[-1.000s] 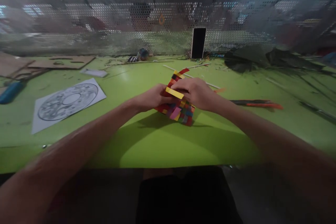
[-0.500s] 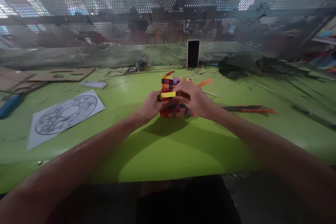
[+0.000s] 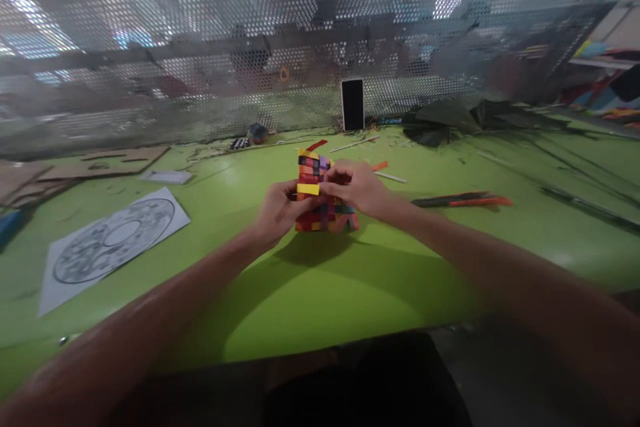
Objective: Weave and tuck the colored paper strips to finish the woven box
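Note:
A small woven piece of multicoloured strips (image 3: 313, 221) stands on the green table, its weave showing red, orange, yellow, purple and black. My left hand (image 3: 277, 210) grips its left edge, thumb on the near face and the other fingers behind. Across that face lies a yellow strip (image 3: 308, 189), just above the left thumb. My right hand (image 3: 364, 188) is closed in a pinch at the strip's right end, against the weave. Exactly what its fingertips hold is partly hidden. A loose red strip end (image 3: 317, 145) sticks out at the top, and an orange one (image 3: 380, 166) behind the right hand.
A printed sheet (image 3: 117, 235) and brown cardboard (image 3: 105, 163) lie left. A dark phone-like slab (image 3: 353, 105) stands against the perforated screen. To the right are black and orange strips (image 3: 463, 200), dark leaves (image 3: 445, 121) and thin sticks (image 3: 590, 205).
The camera view has shifted slightly. My right fingers have drawn together in a pinch near the yellow strip's end, and the woven piece has turned a little. My left hand keeps its grip.

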A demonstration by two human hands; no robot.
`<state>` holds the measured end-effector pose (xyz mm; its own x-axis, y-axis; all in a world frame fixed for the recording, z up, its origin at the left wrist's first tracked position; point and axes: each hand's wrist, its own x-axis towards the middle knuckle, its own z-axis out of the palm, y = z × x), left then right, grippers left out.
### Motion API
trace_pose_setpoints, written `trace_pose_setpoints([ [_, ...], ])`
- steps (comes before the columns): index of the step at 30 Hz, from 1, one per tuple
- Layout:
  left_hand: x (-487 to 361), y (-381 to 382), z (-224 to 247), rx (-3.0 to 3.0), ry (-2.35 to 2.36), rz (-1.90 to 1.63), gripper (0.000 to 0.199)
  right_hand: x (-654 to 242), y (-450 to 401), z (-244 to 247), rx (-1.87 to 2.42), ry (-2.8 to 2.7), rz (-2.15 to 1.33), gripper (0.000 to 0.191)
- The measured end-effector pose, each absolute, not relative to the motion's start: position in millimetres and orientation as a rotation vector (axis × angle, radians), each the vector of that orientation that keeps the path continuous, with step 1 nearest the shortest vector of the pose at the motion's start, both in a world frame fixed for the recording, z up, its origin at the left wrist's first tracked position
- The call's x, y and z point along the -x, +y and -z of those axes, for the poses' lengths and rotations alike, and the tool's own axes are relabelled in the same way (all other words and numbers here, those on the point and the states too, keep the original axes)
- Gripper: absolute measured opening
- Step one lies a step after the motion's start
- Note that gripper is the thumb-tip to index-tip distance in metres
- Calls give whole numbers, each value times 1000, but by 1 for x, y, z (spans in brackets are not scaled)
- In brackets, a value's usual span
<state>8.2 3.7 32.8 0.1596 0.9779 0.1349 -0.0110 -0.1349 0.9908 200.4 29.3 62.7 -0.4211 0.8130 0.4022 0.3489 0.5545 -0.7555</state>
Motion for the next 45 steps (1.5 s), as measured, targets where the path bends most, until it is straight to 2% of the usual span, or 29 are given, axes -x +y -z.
trace_pose_setpoints([
  [7, -11, 1, -31, -1273, 998, -1168, 50, -193, 23, -65, 1098, -1628, -1201, 7],
  [10, -11, 1, -31, -1251, 1001, -1171, 49, -190, 21, -68, 1142, -1531, -1299, 7],
  [18, -10, -1, -38, -1356, 1043, -1160, 47, -192, 19, -71, 1177, -1707, -1128, 8],
  [25, -11, -4, -42, -1438, 1112, -1149, 48, -192, 16, -78, 1256, -1686, -1210, 11],
  [30, -10, -9, -39, -1543, 1154, -1197, 41, -188, 11, -90, 1327, -1626, -1263, 21],
  [33, -9, -14, -42, -1627, 1163, -1239, 38, -193, 10, -93, 1286, -1688, -1277, 18],
  [36, -7, -18, -47, -1664, 1171, -1262, 36, -198, 10, -94, 1202, -1850, -1172, 14],
  [41, -6, -17, -52, -1559, 1138, -1195, 40, -199, 10, -85, 972, -1990, -780, 20],
  [45, -6, -11, -52, -1376, 1076, -1180, 42, -201, 16, -72, 742, -2038, -451, 18],
])
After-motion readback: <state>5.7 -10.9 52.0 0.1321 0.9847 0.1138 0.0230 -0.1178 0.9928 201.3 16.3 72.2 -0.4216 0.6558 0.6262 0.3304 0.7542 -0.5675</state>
